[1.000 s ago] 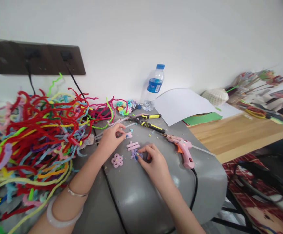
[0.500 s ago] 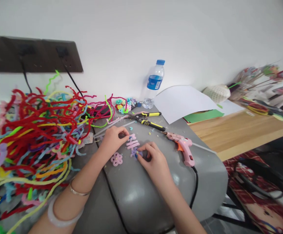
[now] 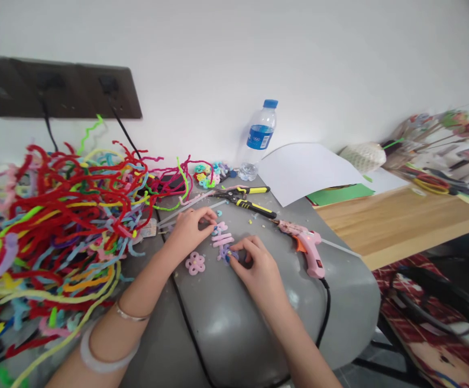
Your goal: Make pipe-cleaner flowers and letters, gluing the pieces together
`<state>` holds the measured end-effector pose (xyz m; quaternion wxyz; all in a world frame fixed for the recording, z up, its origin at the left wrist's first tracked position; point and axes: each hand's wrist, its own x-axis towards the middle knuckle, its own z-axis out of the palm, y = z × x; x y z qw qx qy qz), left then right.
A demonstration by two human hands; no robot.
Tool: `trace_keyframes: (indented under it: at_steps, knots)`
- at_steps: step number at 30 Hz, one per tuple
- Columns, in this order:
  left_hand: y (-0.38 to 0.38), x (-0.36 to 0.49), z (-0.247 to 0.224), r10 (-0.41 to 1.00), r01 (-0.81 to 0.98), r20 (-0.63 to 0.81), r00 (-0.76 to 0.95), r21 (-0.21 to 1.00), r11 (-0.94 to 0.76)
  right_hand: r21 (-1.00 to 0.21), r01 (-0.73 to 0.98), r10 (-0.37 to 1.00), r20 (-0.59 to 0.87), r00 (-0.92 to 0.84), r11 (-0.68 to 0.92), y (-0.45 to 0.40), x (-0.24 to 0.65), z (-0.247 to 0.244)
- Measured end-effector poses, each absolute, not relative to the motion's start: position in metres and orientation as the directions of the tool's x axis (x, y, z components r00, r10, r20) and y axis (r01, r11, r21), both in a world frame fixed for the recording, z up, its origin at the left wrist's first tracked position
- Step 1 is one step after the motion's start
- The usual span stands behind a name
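Observation:
A small pink and purple pipe-cleaner piece (image 3: 223, 239) lies on the grey table (image 3: 234, 323). My left hand (image 3: 192, 231) is closed in a pinch at its upper left end, where a bit of blue shows. At its lower end, thumb and forefinger of my right hand (image 3: 254, 264) close on the purple flower (image 3: 227, 253). A pink flower (image 3: 195, 263) rests to the left, touched by neither hand. The pink glue gun (image 3: 305, 242) lies at the right, and pliers (image 3: 246, 200) with yellow and black handles lie behind the hands.
A big tangle of coloured pipe cleaners (image 3: 64, 226) covers the left side. By the wall stand a water bottle (image 3: 261, 140) and white paper (image 3: 309, 170). A black cable (image 3: 326, 312) trails from the glue gun. Wooden board (image 3: 380, 215) at right.
The whole view has shifted slightly, so things appear a little further right. Both hands keep nearly the same place and pinch on the piece.

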<state>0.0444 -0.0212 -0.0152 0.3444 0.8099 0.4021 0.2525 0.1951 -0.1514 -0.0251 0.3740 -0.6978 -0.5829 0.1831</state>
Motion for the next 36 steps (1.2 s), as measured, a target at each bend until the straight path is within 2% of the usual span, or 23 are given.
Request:
trace_keyframes:
  at_steps: [16,23,31,36]
  knots:
    - [-0.0216,0.0459,-0.0181,0.802,0.316,0.164,0.575,0.859,-0.403,-0.728,0.685,0.948,0.193,0.255,-0.036,-0.1519,0.1945,-0.0261]
    - [-0.0218,0.0451,-0.0169,0.795,0.256,0.135,0.591,0.903,-0.344,-0.737,0.674,0.952,0.174,0.253,-0.045,-0.1521,0.1955,-0.0271]
    - [-0.0215,0.0436,-0.0161,0.808,0.269,0.113,0.579,0.908,-0.320,-0.726,0.687,0.950,0.204,0.238,-0.016,-0.1517,0.1962,-0.0298]
    - [-0.0187,0.0430,-0.0208,0.820,0.203,0.145,0.554,0.932,-0.302,-0.719,0.694,0.947,0.210,0.242,-0.018,-0.1519,0.1962,-0.0296]
